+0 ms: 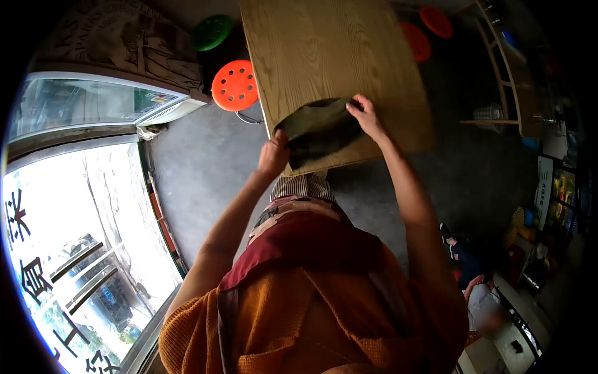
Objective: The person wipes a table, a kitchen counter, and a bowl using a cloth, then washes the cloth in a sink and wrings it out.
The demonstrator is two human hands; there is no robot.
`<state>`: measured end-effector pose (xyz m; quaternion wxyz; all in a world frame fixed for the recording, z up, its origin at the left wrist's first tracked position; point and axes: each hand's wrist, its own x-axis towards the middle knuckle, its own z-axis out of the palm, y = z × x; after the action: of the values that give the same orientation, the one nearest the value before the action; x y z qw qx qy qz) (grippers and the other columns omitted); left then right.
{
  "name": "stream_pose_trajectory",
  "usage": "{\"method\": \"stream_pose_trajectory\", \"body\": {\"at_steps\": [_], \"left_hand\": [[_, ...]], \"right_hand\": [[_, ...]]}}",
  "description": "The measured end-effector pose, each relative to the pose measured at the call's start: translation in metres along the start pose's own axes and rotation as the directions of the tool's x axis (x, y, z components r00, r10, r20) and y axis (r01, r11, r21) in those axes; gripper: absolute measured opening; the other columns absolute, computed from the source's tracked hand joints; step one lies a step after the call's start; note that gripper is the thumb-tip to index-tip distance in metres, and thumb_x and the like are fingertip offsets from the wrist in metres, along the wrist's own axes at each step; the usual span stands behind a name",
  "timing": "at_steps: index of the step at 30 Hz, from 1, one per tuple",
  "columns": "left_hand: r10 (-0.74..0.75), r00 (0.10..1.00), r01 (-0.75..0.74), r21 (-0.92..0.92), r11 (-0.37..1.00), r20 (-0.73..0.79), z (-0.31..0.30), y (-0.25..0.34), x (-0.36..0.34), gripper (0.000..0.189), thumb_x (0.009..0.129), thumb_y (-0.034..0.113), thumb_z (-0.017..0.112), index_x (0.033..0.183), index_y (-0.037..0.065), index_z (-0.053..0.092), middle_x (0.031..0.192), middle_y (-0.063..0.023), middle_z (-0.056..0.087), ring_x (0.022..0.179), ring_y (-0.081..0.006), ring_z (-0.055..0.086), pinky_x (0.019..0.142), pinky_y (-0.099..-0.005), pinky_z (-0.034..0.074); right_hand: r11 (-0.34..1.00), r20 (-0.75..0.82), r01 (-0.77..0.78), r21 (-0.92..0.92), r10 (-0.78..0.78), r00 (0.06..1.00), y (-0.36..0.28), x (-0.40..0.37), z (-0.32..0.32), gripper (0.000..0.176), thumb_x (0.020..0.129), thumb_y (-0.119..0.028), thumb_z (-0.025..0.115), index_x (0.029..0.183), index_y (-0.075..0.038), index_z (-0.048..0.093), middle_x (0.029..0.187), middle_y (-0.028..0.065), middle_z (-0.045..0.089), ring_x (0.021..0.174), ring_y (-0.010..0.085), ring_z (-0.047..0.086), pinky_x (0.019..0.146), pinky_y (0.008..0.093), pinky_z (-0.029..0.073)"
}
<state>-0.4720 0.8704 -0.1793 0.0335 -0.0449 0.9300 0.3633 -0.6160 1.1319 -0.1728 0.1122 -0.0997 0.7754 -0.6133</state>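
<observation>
A dark olive cloth is stretched between my two hands over the near end of a wooden table. My left hand is closed on the cloth's left end, at the table's left edge. At the upper right corner of the cloth, my right hand pinches it between thumb and fingers. The lower part of the cloth hangs close to the table's near edge and looks slightly blurred.
An orange stool and a green stool stand left of the table. Red stools are at the far right. A glass-fronted case is at left. Another person sits at the lower right.
</observation>
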Motion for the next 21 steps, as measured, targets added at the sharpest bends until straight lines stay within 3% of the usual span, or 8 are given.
{"method": "stream_pose_trajectory", "body": {"at_steps": [3, 7, 11, 13, 15, 17, 19, 21], "left_hand": [[0.098, 0.994, -0.102, -0.122, 0.987, -0.039, -0.072, 0.057, 0.038, 0.03, 0.074, -0.003, 0.059, 0.102, 0.003, 0.052, 0.082, -0.0175, 0.06, 0.078, -0.0375, 0.059, 0.071, -0.0449, 0.048], [0.352, 0.92, -0.347, 0.06, 0.936, -0.173, -0.105, 0.094, 0.052, 0.027, 0.07, -0.006, 0.058, 0.096, 0.002, 0.056, 0.087, -0.014, 0.054, 0.086, -0.0344, 0.055, 0.075, -0.0415, 0.047], [0.379, 0.924, -0.368, 0.153, 0.917, -0.047, -0.064, 0.071, 0.037, 0.023, 0.07, 0.002, 0.065, 0.092, 0.003, 0.059, 0.09, -0.0131, 0.053, 0.09, -0.033, 0.053, 0.077, -0.0396, 0.047], [0.345, 0.932, -0.359, 0.15, 0.921, 0.113, -0.052, 0.069, 0.019, 0.027, 0.07, 0.011, 0.071, 0.093, 0.004, 0.059, 0.093, -0.0118, 0.055, 0.092, -0.0318, 0.053, 0.08, -0.0393, 0.047], [0.212, 0.97, -0.214, 0.007, 0.977, 0.119, -0.025, 0.06, 0.006, 0.034, 0.072, 0.015, 0.072, 0.101, 0.003, 0.059, 0.103, -0.0119, 0.055, 0.097, -0.0328, 0.052, 0.085, -0.0413, 0.046], [0.263, 0.962, -0.265, 0.023, 0.964, 0.068, 0.014, 0.046, 0.006, 0.046, 0.077, 0.018, 0.069, 0.116, 0.0, 0.054, 0.125, -0.0157, 0.05, 0.116, -0.0352, 0.047, 0.097, -0.0431, 0.041], [0.33, 0.94, -0.34, 0.138, 0.93, 0.089, 0.037, 0.05, 0.012, 0.061, 0.082, 0.025, 0.065, 0.132, -0.001, 0.042, 0.145, -0.0171, 0.033, 0.135, -0.0347, 0.03, 0.108, -0.0469, 0.028], [0.274, 0.931, -0.33, 0.236, 0.914, 0.241, 0.06, 0.039, 0.02, 0.078, 0.082, 0.041, 0.062, 0.142, 0.002, 0.031, 0.152, -0.0132, 0.023, 0.142, -0.0299, 0.018, 0.113, -0.0497, 0.017]], "right_hand": [[0.996, 0.017, 0.094, 0.004, -0.094, 0.995, -0.06, 0.023, -0.031, 0.011, 0.091, -0.011, 0.06, 0.088, -0.002, 0.054, 0.074, -0.0057, 0.048, 0.069, 0.0043, 0.043, 0.063, 0.0209, 0.038], [0.976, -0.051, 0.102, 0.194, -0.094, 0.994, -0.107, 0.013, -0.06, 0.014, 0.09, -0.011, 0.062, 0.082, -0.006, 0.052, 0.072, -0.0092, 0.039, 0.066, -0.0008, 0.034, 0.057, 0.0171, 0.029], [0.983, -0.034, -0.043, 0.179, 0.05, 0.998, -0.041, -0.033, -0.073, 0.017, 0.087, -0.011, 0.066, 0.093, -0.004, 0.052, 0.077, -0.0073, 0.045, 0.069, -0.0007, 0.04, 0.06, 0.016, 0.033], [0.989, -0.134, -0.141, 0.047, 0.146, 0.98, 0.0, -0.068, -0.058, 0.024, 0.087, -0.008, 0.064, 0.106, -0.003, 0.051, 0.09, 0.0018, 0.055, 0.081, 0.0105, 0.056, 0.072, 0.0235, 0.045], [0.673, -0.154, -0.081, -0.735, -0.05, 0.987, -0.02, -0.095, -0.04, 0.031, 0.086, -0.006, 0.06, 0.116, -0.003, 0.05, 0.11, 0.0139, 0.056, 0.102, 0.0295, 0.058, 0.088, 0.0376, 0.046], [0.777, -0.006, 0.063, -0.627, -0.086, 0.996, -0.01, -0.097, -0.014, 0.037, 0.086, -0.007, 0.059, 0.122, -0.005, 0.049, 0.124, 0.0184, 0.05, 0.116, 0.0373, 0.048, 0.096, 0.046, 0.04], [0.63, 0.23, 0.322, -0.706, -0.227, 0.946, -0.009, -0.082, 0.011, 0.049, 0.087, -0.017, 0.059, 0.133, -0.008, 0.043, 0.14, 0.0154, 0.039, 0.129, 0.0349, 0.038, 0.105, 0.0465, 0.033], [0.567, 0.38, 0.395, -0.723, -0.151, 0.912, 0.006, -0.061, 0.026, 0.059, 0.088, -0.026, 0.058, 0.141, -0.011, 0.036, 0.149, 0.0125, 0.029, 0.138, 0.033, 0.025, 0.111, 0.049, 0.023]]}}
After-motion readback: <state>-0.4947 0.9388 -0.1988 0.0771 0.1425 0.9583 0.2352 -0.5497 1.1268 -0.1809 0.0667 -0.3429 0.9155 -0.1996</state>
